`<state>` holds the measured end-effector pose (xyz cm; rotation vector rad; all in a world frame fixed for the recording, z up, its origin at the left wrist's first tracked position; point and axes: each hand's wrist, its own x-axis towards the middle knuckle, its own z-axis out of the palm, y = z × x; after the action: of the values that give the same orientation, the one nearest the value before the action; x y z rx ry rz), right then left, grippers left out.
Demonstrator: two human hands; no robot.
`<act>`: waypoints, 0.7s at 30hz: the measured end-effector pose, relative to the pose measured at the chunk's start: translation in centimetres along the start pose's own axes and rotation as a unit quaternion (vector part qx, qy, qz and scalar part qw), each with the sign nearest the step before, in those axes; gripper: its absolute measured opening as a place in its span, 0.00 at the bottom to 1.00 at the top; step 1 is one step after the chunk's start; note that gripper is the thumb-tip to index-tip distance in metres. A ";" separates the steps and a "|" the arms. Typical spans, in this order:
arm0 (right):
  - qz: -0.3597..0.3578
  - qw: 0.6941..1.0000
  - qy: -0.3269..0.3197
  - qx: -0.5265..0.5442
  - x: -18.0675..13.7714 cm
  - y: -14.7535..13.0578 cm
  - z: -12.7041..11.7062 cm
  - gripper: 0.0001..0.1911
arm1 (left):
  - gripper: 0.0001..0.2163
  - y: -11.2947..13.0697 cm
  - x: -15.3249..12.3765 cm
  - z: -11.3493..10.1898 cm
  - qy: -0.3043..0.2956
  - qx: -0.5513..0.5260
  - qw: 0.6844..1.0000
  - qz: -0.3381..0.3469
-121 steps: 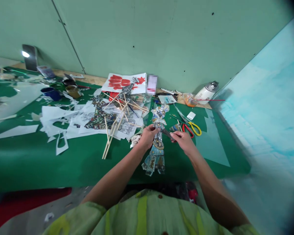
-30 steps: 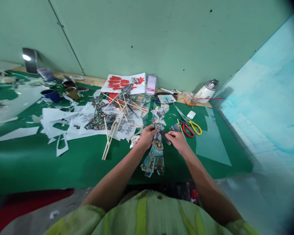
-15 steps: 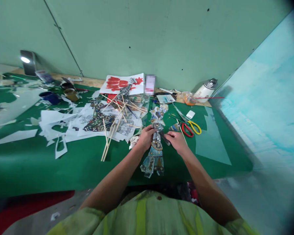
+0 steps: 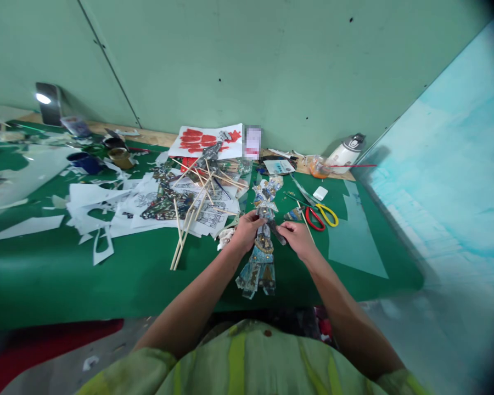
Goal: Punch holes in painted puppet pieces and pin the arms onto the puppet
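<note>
Figure point(image 4: 263, 257) lies flat on the green table point(image 4: 127, 291), right in front of me. My left hand point(image 4: 247, 230) pinches its middle; my right hand point(image 4: 295, 235) is closed on the dark strip point(image 4: 280, 238) at its side. Looks light, thin, stiffish, probably slick, likely fragile at joints; best held by the broad middle. Sticks point(image 4: 184, 240) and paper point(image 4: 93, 196) crowd the left; scissors point(image 4: 320, 206) near my right hand limit room there.

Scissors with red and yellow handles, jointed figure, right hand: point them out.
Scissors point(image 4: 312, 199): head view, blade just ahead of the handles.
Jointed figure point(image 4: 264, 244): head view, middle section.
Right hand point(image 4: 297, 236): head view, back of hand.
</note>
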<state>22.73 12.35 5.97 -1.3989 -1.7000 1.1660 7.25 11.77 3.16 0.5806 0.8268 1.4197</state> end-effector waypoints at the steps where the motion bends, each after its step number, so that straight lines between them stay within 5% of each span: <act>1: -0.001 1.000 0.000 0.000 0.0 0.0 0.0 0.14 | 0.14 0.0 0.0 0.0 0.000 0.002 1.000 0.002; 21: 0.004 1.000 -0.002 0.014 0.5 0.1 0.5 0.14 | 0.12 0.1 -0.1 0.0 -0.001 0.002 1.000 -0.002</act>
<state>22.21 12.71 5.66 -1.3876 -1.6753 1.1932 7.20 11.73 3.24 0.5824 0.8291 1.4145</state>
